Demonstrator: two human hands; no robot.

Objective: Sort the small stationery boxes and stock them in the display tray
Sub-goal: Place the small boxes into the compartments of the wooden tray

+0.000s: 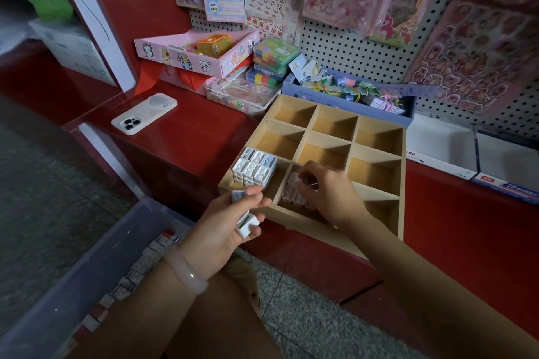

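Down on the far left, a clear plastic bin (87,265) sits on the floor with rows of little boxes in it. Its side runs close under the person's left arm. A bump from that arm could knock the rows over.

Up on the red counter (186,137) lies a white phone (145,114), well apart from the work, so I think it is safe.

Next comes the left hand (224,227). It is curled around at least 2 small white boxes (246,220), with the thumb pressed on top and the fingers below. That hold looks loose. If the fingers slip, a box could drop to the floor or into the bin.

The wooden display tray (376,248) has many square holes. Its near edge seems to stick out past the counter. A hard push down there could tip it.

In the near left hole, a packed stack of white boxes (253,170) stands neat and full. It rises a bit above the wall, so a passing hand could knock the top ones off.

The right hand (326,192) reaches into the next hole to the right. Its fingertips are pinched together over the pink boxes (293,192) there. I cannot tell if it grips 1 or only pokes it straight. These boxes look tipped, and a rough push could make them fall flat.

The holes farther right and farther back are bare.
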